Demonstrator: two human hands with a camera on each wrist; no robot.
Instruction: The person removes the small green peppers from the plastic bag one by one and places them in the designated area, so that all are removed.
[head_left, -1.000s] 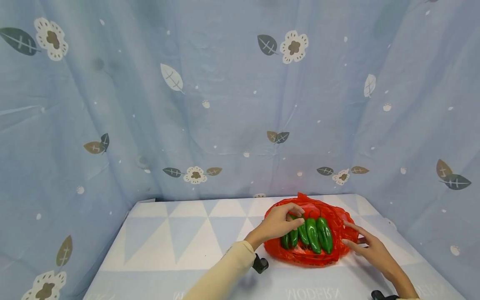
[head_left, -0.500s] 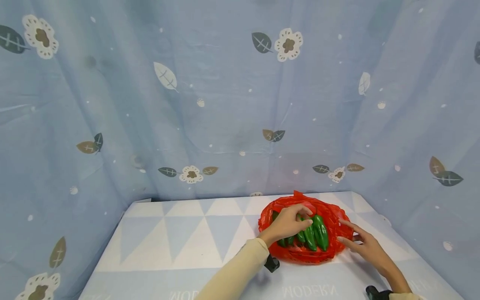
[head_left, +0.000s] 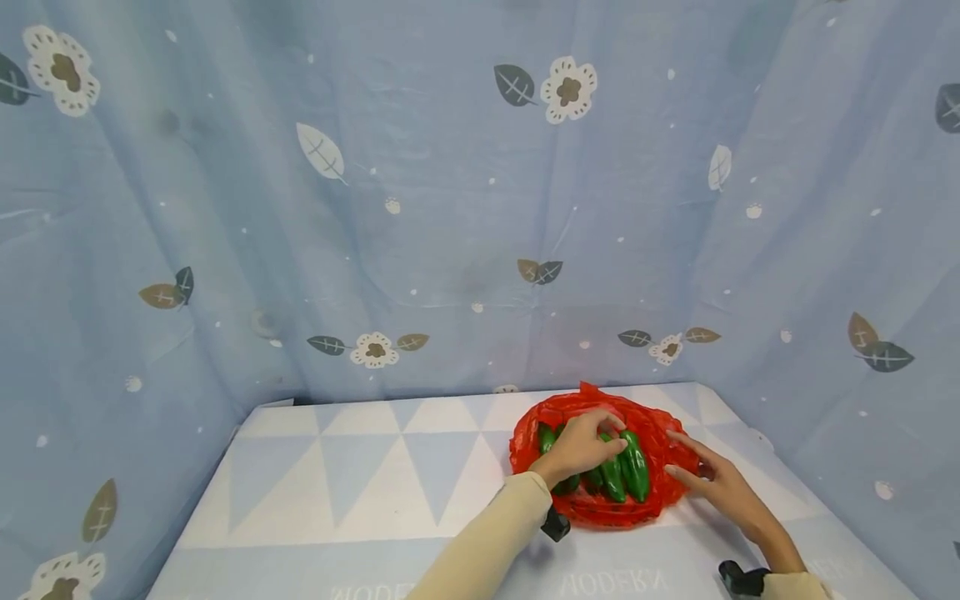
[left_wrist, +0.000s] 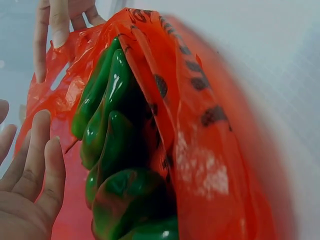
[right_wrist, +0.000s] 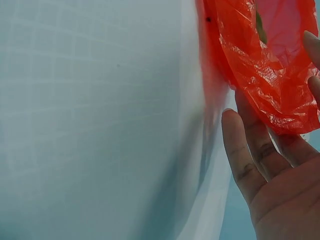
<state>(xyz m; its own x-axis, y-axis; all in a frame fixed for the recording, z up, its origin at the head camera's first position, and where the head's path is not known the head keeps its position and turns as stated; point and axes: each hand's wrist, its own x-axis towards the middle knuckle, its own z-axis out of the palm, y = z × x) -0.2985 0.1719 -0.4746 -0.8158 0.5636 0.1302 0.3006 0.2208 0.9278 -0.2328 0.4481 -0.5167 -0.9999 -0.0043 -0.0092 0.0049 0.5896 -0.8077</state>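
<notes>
Near five o'clock, a red bag [head_left: 611,517] holds green peppers [head_left: 635,467]. Our left hand [head_left: 587,446] is over them, fingers apart, gripping nothing; our right hand [head_left: 716,483], at the bag's three o'clock, touches it with spread fingers. Light contact should spare the plastic.

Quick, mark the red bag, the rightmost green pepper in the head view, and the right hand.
Red bag [left_wrist: 205,175]: left wrist view, on its outer wall.
Rightmost green pepper [head_left: 636,470]: head view, middle of its body.
Right hand [head_left: 720,485]: head view, middle of the hand.
</notes>
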